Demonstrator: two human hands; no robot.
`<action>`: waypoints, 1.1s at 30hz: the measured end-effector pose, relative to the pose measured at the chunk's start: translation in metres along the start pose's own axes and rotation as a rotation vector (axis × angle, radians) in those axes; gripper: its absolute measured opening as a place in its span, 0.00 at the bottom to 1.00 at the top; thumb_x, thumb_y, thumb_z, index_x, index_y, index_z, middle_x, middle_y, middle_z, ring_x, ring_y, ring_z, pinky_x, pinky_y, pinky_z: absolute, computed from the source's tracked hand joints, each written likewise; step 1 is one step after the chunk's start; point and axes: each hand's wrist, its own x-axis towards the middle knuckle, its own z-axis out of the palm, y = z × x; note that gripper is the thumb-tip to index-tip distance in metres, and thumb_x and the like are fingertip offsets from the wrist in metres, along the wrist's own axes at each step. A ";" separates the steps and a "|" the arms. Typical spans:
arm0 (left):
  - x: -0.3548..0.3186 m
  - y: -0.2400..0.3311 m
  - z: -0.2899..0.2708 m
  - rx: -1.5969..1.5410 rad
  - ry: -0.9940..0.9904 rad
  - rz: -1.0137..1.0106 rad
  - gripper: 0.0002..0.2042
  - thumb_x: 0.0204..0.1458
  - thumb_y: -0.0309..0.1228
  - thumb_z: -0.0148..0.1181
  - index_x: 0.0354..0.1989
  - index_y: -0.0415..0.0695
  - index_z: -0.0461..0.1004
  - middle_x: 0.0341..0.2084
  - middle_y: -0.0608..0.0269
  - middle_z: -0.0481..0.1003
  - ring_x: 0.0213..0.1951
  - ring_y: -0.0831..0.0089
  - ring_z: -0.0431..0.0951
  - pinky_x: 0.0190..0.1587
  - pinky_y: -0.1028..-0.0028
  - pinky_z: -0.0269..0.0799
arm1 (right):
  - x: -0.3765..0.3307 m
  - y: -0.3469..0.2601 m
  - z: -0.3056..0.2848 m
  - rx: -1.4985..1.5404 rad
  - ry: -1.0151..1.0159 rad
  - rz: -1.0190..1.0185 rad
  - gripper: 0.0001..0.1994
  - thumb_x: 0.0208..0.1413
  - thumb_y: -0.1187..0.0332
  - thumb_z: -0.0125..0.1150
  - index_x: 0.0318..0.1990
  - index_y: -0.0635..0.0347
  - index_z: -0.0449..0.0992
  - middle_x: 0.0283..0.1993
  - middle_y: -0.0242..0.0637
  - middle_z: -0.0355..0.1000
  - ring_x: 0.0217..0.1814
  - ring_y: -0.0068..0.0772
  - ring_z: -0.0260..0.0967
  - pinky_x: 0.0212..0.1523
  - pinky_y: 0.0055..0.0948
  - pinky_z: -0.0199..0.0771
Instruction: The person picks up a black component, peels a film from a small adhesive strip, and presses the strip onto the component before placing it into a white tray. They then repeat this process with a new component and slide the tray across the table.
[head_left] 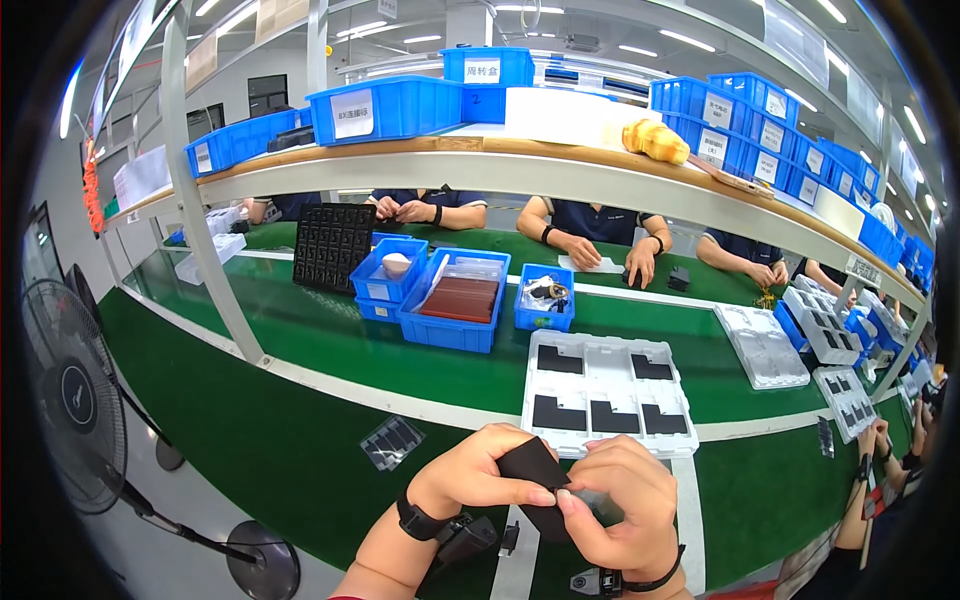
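Both hands (pixel 545 490) pinch one black flat piece (pixel 535 468) between them.

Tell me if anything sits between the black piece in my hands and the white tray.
Nothing visible does. Both hands, left and right, hold the black piece just below the white tray, whose near edge is unobstructed.

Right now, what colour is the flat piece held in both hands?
Black piece, seen best in the head view.

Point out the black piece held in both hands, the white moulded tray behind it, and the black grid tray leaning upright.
black piece (pixel 533 468): head view, on its upper flat face between the thumbs.
white moulded tray (pixel 607 383): head view, on its bare central rib.
black grid tray (pixel 332 245): head view, on the middle of its face.
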 end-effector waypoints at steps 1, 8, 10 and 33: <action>-0.001 0.000 0.000 -0.021 -0.003 -0.011 0.08 0.38 0.24 0.64 0.26 0.36 0.72 0.20 0.64 0.73 0.22 0.79 0.70 0.25 0.80 0.63 | 0.000 0.001 0.000 -0.025 0.004 -0.002 0.06 0.31 0.77 0.60 0.22 0.63 0.71 0.22 0.37 0.70 0.24 0.36 0.67 0.36 0.34 0.69; -0.001 0.005 0.004 -0.254 0.051 -0.024 0.09 0.36 0.26 0.64 0.18 0.34 0.69 0.16 0.51 0.72 0.19 0.65 0.73 0.25 0.72 0.66 | -0.003 0.003 -0.006 0.012 0.043 0.016 0.06 0.32 0.77 0.59 0.23 0.63 0.71 0.22 0.37 0.70 0.25 0.37 0.67 0.37 0.35 0.69; 0.001 0.004 0.004 -0.224 0.065 -0.065 0.09 0.36 0.25 0.64 0.18 0.34 0.69 0.17 0.52 0.72 0.20 0.65 0.72 0.25 0.72 0.66 | 0.000 0.000 -0.011 0.002 0.016 0.047 0.07 0.32 0.76 0.60 0.24 0.63 0.71 0.22 0.37 0.70 0.26 0.38 0.66 0.37 0.35 0.68; 0.004 0.001 0.013 -0.244 0.049 -0.080 0.16 0.31 0.34 0.69 0.12 0.38 0.67 0.12 0.59 0.68 0.17 0.69 0.67 0.22 0.74 0.60 | 0.001 -0.003 -0.004 0.026 -0.075 -0.042 0.05 0.35 0.80 0.59 0.23 0.63 0.71 0.24 0.38 0.69 0.26 0.39 0.66 0.36 0.35 0.68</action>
